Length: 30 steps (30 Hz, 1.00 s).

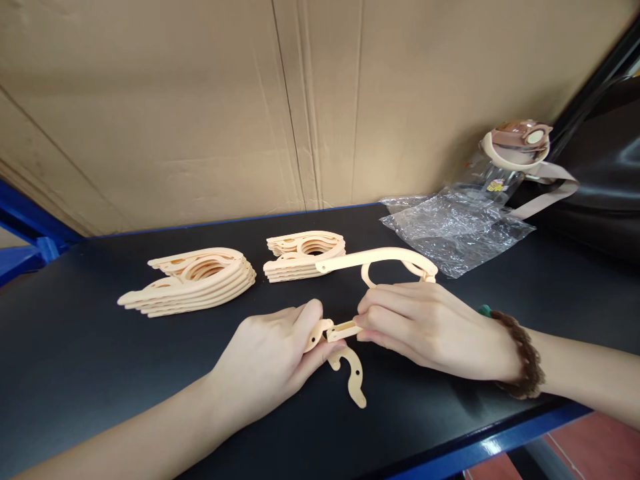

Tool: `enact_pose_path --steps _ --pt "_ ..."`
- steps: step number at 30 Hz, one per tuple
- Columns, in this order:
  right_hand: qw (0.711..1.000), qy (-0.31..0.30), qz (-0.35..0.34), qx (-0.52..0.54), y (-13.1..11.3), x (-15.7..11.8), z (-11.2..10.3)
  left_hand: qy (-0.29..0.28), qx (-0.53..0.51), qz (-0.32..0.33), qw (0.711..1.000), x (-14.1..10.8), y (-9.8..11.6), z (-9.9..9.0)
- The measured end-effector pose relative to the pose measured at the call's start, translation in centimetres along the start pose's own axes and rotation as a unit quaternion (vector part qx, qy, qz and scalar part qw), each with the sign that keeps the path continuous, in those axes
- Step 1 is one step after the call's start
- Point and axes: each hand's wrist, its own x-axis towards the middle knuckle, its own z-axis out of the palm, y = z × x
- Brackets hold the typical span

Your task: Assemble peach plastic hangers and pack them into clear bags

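Note:
My right hand (410, 327) is closed around a cream plastic folding hanger (385, 255); one long arm of it rises behind the fingers. A channelled end of the hanger sticks out to the left of my right fingertips. My left hand (277, 350) pinches a small curved cream piece (314, 339) with a dark hole, its tip touching or nearly touching that channelled end. Below my left thumb shows a hook-shaped cream piece (355, 380) with a hole; whether it is held or lies on the table I cannot tell. My fingers hide part of the joint.
Two stacks of folded cream hangers, a left stack (200, 283) and a middle stack (300, 257), lie on the black table (100, 360). Clear plastic bags (450, 230) and a transparent bottle (517, 150) with a strap stand at the back right. Cardboard (200, 113) lines the back.

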Motion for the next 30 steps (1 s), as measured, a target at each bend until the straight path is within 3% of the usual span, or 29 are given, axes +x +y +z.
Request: enact_pose_path --steps 20,23,30 --pt "1.000 0.018 -0.008 0.001 -0.1 0.0 0.0 -0.012 -0.006 0.037 0.999 -0.3 -0.3 0.3" --pt "1.000 0.012 0.005 0.026 -0.3 0.1 0.0 -0.023 0.031 0.050 0.998 0.0 -0.1 -0.2" --pt "0.998 0.012 0.020 0.056 -0.6 0.1 -0.1 0.011 0.150 0.080 0.985 0.4 0.4 -1.0"
